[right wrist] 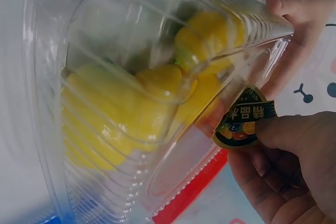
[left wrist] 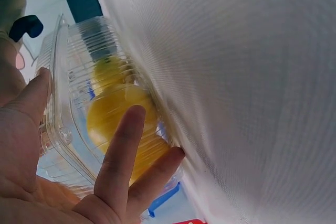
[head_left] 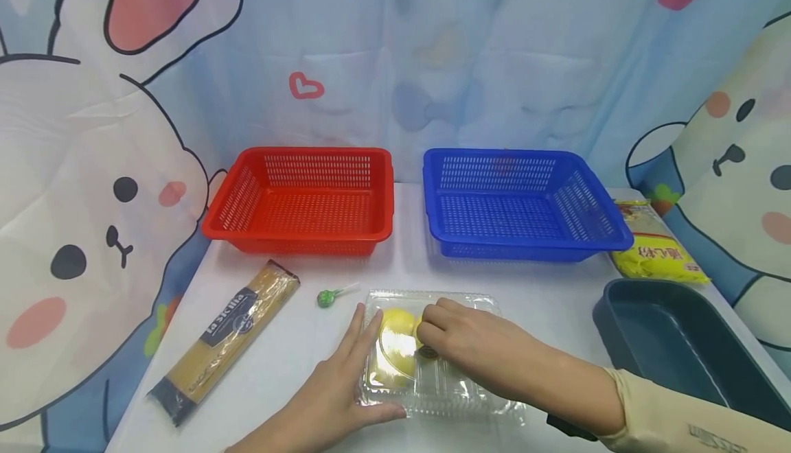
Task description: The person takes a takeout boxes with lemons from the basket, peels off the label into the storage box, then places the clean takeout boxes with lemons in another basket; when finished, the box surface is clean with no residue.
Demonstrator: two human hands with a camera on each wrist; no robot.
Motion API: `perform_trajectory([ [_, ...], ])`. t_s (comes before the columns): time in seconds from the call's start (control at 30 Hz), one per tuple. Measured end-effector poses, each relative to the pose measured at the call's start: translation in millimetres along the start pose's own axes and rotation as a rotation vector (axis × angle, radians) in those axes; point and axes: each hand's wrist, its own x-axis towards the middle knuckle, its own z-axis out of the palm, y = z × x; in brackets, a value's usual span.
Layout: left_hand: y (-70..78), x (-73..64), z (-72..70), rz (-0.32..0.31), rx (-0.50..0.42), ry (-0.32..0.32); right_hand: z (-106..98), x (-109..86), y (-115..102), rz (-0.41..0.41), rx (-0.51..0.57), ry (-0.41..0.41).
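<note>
A clear plastic clamshell box lies on the white table in the head view. Several yellow fruits show through its ridged plastic; their kind is hard to tell. My left hand rests against the box's left side, fingers straight along the edge and thumb near the front corner. In the left wrist view, two fingers extend over the plastic. With thumb and forefinger, my right hand pinches a black and gold fruit sticker at the box's edge. From above, the right hand partly covers the fruit.
Behind stand a red basket and a blue basket. To the left lie a spaghetti pack and a green lollipop. A dark green tray and a yellow pasta bag are at the right.
</note>
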Motion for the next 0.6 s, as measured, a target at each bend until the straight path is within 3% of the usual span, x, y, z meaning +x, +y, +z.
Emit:
perform_trajectory([
  [0.3,0.6,-0.1,0.6,0.002,-0.016,0.000,-11,-12.9,-2,0.026,0.051,0.008],
  [0.6,0.2,0.4,-1.4,-0.002,-0.031,-0.016,-28,-25.0,-7,0.130,0.128,-0.086],
])
